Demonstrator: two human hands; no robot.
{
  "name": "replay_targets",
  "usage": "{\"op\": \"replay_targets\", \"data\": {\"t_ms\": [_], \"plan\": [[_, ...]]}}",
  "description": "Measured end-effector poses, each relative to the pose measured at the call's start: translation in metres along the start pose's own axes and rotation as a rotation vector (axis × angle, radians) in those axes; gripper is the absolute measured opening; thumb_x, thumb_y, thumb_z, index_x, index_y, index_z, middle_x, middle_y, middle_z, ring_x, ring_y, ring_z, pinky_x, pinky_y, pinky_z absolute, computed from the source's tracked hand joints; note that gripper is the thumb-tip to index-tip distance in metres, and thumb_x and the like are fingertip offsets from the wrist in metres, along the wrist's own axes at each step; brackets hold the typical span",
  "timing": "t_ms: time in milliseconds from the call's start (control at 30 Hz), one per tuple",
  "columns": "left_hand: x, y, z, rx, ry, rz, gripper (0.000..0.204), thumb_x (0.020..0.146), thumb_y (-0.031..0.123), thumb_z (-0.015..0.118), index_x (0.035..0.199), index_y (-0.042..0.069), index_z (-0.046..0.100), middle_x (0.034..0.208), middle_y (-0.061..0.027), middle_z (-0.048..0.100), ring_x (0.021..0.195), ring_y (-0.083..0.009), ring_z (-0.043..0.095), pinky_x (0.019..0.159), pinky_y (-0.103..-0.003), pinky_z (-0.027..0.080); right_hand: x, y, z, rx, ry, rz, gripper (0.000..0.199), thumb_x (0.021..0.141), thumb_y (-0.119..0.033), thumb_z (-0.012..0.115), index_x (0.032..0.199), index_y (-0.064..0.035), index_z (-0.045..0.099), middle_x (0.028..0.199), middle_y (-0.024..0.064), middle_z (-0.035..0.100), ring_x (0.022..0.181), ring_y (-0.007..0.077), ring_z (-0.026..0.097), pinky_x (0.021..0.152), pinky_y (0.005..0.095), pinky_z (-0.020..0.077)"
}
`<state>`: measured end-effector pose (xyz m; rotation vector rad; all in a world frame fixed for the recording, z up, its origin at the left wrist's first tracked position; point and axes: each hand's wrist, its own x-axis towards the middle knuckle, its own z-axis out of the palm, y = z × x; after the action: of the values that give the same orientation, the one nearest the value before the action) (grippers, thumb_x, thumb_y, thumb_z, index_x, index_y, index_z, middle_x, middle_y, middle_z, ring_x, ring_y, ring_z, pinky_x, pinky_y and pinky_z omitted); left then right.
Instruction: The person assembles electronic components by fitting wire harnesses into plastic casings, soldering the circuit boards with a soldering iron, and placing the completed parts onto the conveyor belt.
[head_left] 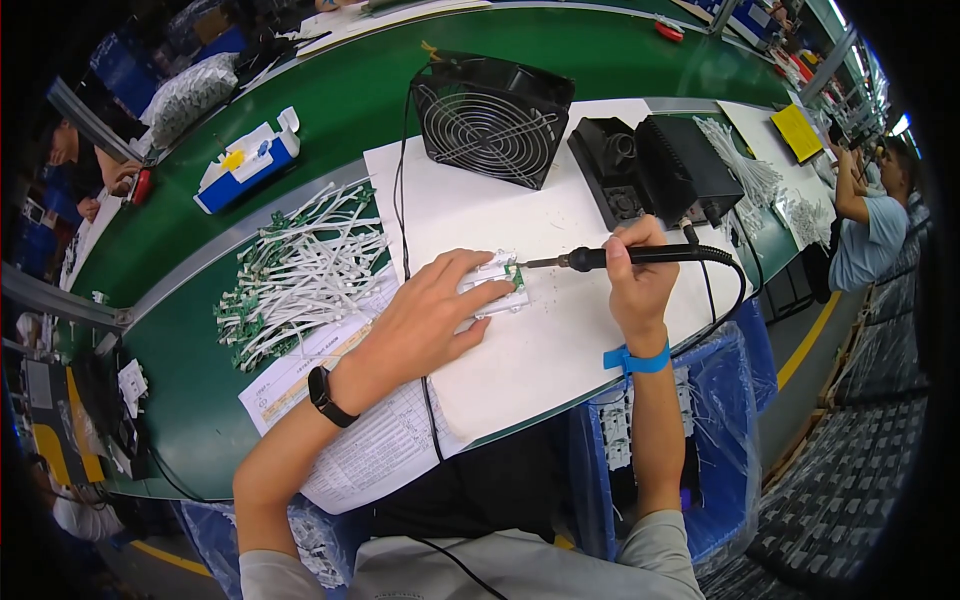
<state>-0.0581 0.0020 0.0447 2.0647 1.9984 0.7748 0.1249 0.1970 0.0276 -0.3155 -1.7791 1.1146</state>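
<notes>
My left hand (432, 312) lies flat on a small white fixture (497, 287) that carries a little green circuit board (516, 276), pressing it onto the white sheet (560, 340) on the bench. My right hand (637, 272) grips a black soldering iron (640, 256) like a pen. Its metal tip points left and touches the green board. A black watch sits on my left wrist and a blue strap on my right wrist.
A pile of white cables with green boards (300, 270) lies to the left, over printed forms (350, 440). A black fan (492, 118) and a black soldering station (660, 165) stand behind. A blue-and-white box (245, 165) rests on the green belt. Another person (865, 225) works at right.
</notes>
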Motion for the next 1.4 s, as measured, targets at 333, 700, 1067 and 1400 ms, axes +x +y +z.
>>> {"op": "replay_targets", "data": {"t_ms": [333, 700, 1067, 1400], "plan": [[0.0, -0.001, 0.001, -0.008, 0.002, -0.002, 0.04, 0.086, 0.013, 0.071, 0.125, 0.012, 0.069, 0.14, -0.0188, 0.054, 0.127, -0.0369, 0.054, 0.104, -0.043, 0.048, 0.001, 0.0, 0.0, 0.04, 0.0, 0.048, 0.016, 0.095, -0.006, 0.067, 0.084, -0.0032, 0.055, 0.073, 0.0, 0.053, 0.066, 0.0056, 0.048, 0.061, 0.0228, 0.0399], [-0.002, -0.002, 0.003, 0.01, 0.013, 0.02, 0.044, 0.086, 0.009, 0.07, 0.129, 0.01, 0.063, 0.139, -0.0209, 0.052, 0.131, -0.0394, 0.05, 0.109, -0.046, 0.044, 0.0, 0.003, -0.003, 0.051, 0.083, 0.083, 0.017, 0.095, -0.008, 0.067, 0.083, -0.0038, 0.056, 0.074, -0.0001, 0.053, 0.068, 0.0062, 0.047, 0.063, 0.024, 0.0386], [0.001, -0.001, 0.0, 0.018, -0.019, -0.007, 0.055, 0.086, 0.007, 0.067, 0.14, 0.012, 0.058, 0.144, -0.0182, 0.051, 0.138, -0.0387, 0.047, 0.111, -0.044, 0.045, 0.0, 0.003, -0.004, 0.12, 0.073, 0.034, 0.017, 0.093, -0.007, 0.067, 0.082, -0.005, 0.053, 0.068, -0.0026, 0.051, 0.061, 0.0034, 0.041, 0.055, 0.0213, 0.0326], [0.005, 0.001, -0.01, -0.058, -0.109, -0.084, 0.055, 0.087, 0.01, 0.068, 0.141, 0.016, 0.061, 0.147, -0.0155, 0.05, 0.139, -0.0346, 0.049, 0.11, -0.041, 0.048, -0.003, -0.002, -0.005, 0.178, -0.058, 0.102, 0.018, 0.093, -0.008, 0.068, 0.082, -0.0054, 0.054, 0.065, -0.0034, 0.053, 0.058, 0.0021, 0.042, 0.052, 0.022, 0.0317]]}}
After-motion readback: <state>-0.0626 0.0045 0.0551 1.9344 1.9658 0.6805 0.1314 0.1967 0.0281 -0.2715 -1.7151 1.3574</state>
